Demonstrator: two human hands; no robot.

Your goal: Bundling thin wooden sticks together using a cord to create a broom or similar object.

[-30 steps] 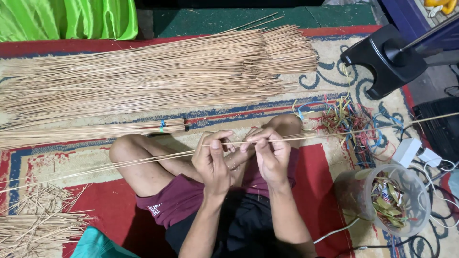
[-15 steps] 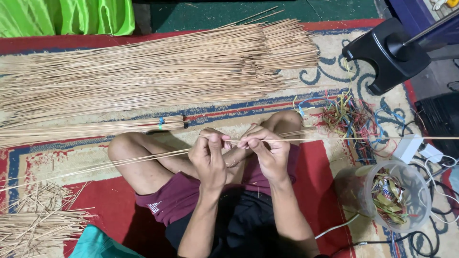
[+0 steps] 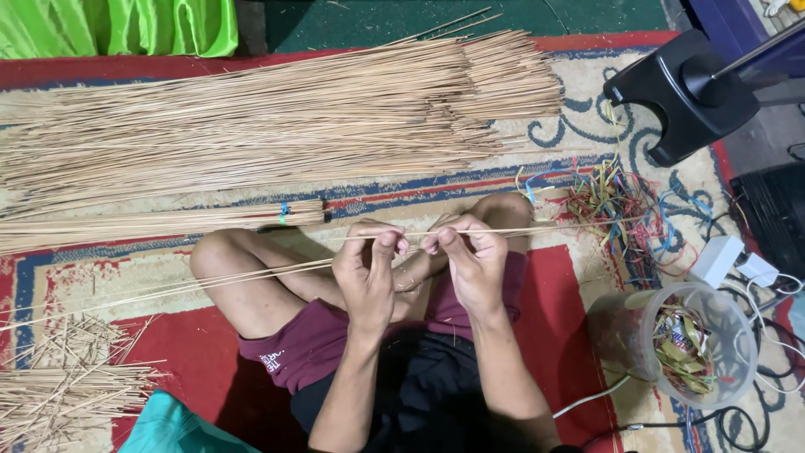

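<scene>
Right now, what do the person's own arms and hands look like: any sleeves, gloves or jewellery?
Both forearms are bare, with no sleeves reaching them. The left hand and right hand wear no gloves, and no rings, watch or bracelets are visible. No markings show on either arm.

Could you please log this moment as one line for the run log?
left hand: pinching stick | right hand: pinching stick | stick pile: on rug

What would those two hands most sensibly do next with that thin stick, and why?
Probably draw the thin stick sideways between the fingertips. Both the left hand and right hand pinch it near one spot, with long lengths trailing either way.
</scene>
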